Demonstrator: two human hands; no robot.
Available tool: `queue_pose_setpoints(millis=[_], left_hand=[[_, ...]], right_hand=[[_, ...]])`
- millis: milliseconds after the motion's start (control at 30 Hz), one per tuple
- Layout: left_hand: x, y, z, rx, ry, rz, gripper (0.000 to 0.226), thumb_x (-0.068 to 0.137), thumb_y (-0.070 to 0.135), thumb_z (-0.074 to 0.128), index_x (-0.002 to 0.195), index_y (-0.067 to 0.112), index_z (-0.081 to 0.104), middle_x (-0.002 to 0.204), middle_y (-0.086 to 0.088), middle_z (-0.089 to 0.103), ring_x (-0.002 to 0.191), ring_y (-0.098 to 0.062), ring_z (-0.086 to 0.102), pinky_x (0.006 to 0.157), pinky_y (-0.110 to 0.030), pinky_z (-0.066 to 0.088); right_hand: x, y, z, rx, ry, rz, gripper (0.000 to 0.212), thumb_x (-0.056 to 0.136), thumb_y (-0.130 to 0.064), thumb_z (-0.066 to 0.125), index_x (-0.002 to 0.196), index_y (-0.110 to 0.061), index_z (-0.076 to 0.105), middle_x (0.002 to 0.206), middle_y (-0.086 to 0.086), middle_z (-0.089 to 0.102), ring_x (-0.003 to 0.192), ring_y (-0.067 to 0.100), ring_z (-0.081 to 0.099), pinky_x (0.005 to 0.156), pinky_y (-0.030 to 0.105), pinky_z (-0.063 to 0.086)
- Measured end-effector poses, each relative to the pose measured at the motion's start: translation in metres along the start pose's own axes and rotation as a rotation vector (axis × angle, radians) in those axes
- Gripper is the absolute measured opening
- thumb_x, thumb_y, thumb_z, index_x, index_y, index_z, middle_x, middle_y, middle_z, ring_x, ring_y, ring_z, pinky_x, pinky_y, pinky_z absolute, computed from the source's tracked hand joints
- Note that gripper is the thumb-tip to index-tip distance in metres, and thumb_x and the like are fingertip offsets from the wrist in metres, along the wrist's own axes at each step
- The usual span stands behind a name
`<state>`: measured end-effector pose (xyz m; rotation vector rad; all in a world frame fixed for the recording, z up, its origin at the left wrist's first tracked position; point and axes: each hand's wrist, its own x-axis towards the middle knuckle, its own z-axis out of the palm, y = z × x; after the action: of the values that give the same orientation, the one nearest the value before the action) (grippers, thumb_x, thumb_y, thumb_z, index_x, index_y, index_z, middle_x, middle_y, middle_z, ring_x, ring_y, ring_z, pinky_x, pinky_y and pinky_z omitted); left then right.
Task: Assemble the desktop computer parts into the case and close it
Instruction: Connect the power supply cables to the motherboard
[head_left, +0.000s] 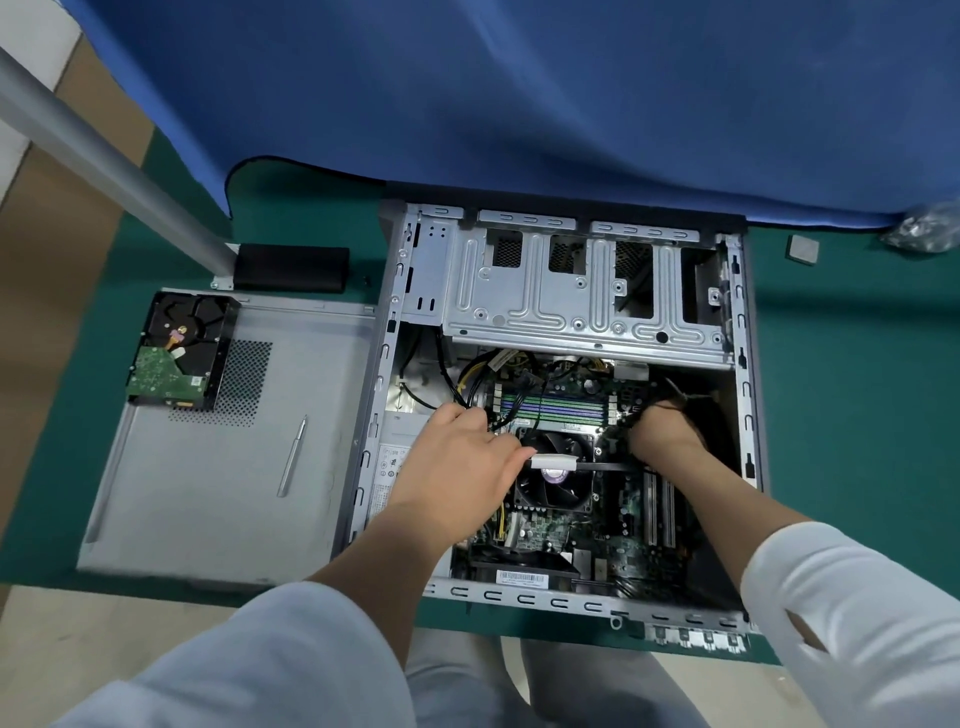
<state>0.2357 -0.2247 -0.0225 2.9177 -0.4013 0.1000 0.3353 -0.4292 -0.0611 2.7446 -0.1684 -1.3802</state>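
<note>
The open computer case (395, 332) lies flat on the green mat, its motherboard (613, 540) and CPU fan (556, 483) exposed. My left hand (457, 462) reaches in at the left of the fan. Its fingers curl down into the black cables (470, 387) beside the RAM slots (556, 405), and its thumb touches a white-labelled flat cable (553, 461) lying across the fan. My right hand (667, 434) is balled at the right of the board and grips a black cable bundle (685, 397). The empty drive cage (571, 291) spans the far side of the case.
The grey side panel (234, 467) lies left of the case, with a hard drive (179, 353) and a screwdriver (292, 457) on it. Behind it sit a black block (291, 267) and a metal post (104, 156). A small square chip (802, 249) and a plastic bag (924, 228) lie at the far right beside blue cloth (519, 93).
</note>
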Motion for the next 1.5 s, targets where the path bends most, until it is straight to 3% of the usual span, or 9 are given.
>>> queue_pose_setpoints(millis=[67, 267, 367, 500, 600, 767, 1167, 1367, 1500], left_hand=[[0.000, 0.000, 0.001, -0.005, 0.009, -0.003, 0.040, 0.096, 0.036, 0.048, 0.065, 0.019, 0.066, 0.047, 0.008, 0.051, 0.062, -0.014, 0.040, 0.079, -0.032, 0.040], [0.000, 0.000, -0.001, -0.020, 0.027, -0.006, 0.044, 0.097, 0.037, 0.041, 0.066, 0.019, 0.067, 0.047, 0.007, 0.050, 0.061, -0.015, 0.041, 0.077, -0.032, 0.041], [0.001, 0.000, -0.001, -0.015, 0.031, -0.011, 0.045, 0.097, 0.037, 0.040, 0.067, 0.020, 0.069, 0.048, 0.008, 0.049, 0.061, -0.014, 0.039, 0.077, -0.030, 0.037], [-0.001, -0.001, 0.000, -0.024, -0.004, 0.002, 0.037, 0.095, 0.036, 0.055, 0.063, 0.020, 0.066, 0.048, 0.008, 0.050, 0.062, -0.014, 0.041, 0.078, -0.032, 0.039], [0.000, -0.001, 0.000, -0.037, -0.014, -0.004, 0.037, 0.094, 0.035, 0.055, 0.063, 0.019, 0.066, 0.048, 0.008, 0.051, 0.063, -0.014, 0.038, 0.078, -0.033, 0.042], [0.000, 0.000, 0.000, -0.045, 0.003, -0.010, 0.039, 0.094, 0.034, 0.051, 0.062, 0.018, 0.065, 0.047, 0.008, 0.051, 0.061, -0.014, 0.039, 0.078, -0.033, 0.040], [0.000, 0.000, -0.001, -0.065, 0.006, -0.014, 0.040, 0.096, 0.035, 0.048, 0.064, 0.018, 0.066, 0.047, 0.007, 0.050, 0.061, -0.015, 0.041, 0.078, -0.035, 0.042], [-0.001, -0.001, 0.001, -0.079, 0.017, -0.014, 0.038, 0.095, 0.034, 0.051, 0.065, 0.018, 0.067, 0.047, 0.007, 0.049, 0.061, -0.014, 0.039, 0.079, -0.034, 0.042], [0.000, -0.001, 0.000, -0.078, 0.020, -0.010, 0.034, 0.093, 0.031, 0.059, 0.062, 0.017, 0.065, 0.046, 0.007, 0.048, 0.060, -0.015, 0.040, 0.078, -0.034, 0.042]], right_hand=[[0.001, 0.000, -0.004, 0.252, 0.031, 0.135, 0.036, 0.099, -0.003, 0.035, 0.131, 0.004, 0.049, 0.134, 0.022, 0.051, 0.122, 0.036, 0.050, 0.097, 0.039, 0.043], [0.006, 0.002, -0.006, 0.334, 0.043, 0.091, 0.036, 0.099, -0.006, 0.034, 0.128, 0.005, 0.051, 0.131, 0.022, 0.052, 0.122, 0.036, 0.049, 0.094, 0.035, 0.043], [0.007, 0.001, -0.006, 0.233, 0.087, 0.029, 0.033, 0.098, -0.005, 0.037, 0.126, 0.003, 0.054, 0.128, 0.021, 0.055, 0.119, 0.036, 0.052, 0.083, 0.025, 0.045], [-0.004, 0.004, 0.019, -0.258, 0.172, -0.011, 0.032, 0.093, -0.007, 0.044, 0.118, -0.010, 0.063, 0.113, 0.007, 0.068, 0.104, 0.029, 0.063, 0.095, 0.050, 0.043], [-0.001, 0.003, 0.023, -0.273, 0.202, -0.039, 0.031, 0.093, -0.008, 0.044, 0.118, -0.011, 0.064, 0.112, 0.005, 0.068, 0.104, 0.027, 0.063, 0.094, 0.048, 0.042], [0.005, 0.001, -0.001, 0.523, 0.124, 0.070, 0.034, 0.098, -0.007, 0.037, 0.125, 0.002, 0.054, 0.128, 0.020, 0.055, 0.119, 0.035, 0.051, 0.083, 0.029, 0.044], [0.011, 0.000, -0.009, 0.136, 0.058, 0.072, 0.036, 0.096, -0.005, 0.042, 0.128, 0.009, 0.048, 0.132, 0.025, 0.051, 0.123, 0.037, 0.050, 0.098, 0.040, 0.043], [0.012, 0.002, -0.013, -0.078, -0.005, 0.037, 0.030, 0.096, -0.006, 0.041, 0.119, 0.002, 0.059, 0.123, 0.018, 0.060, 0.115, 0.033, 0.056, 0.091, 0.035, 0.048], [0.008, -0.003, -0.008, -0.171, 0.067, 0.039, 0.037, 0.096, -0.003, 0.040, 0.131, 0.008, 0.045, 0.133, 0.023, 0.051, 0.122, 0.040, 0.050, 0.097, 0.045, 0.046]])
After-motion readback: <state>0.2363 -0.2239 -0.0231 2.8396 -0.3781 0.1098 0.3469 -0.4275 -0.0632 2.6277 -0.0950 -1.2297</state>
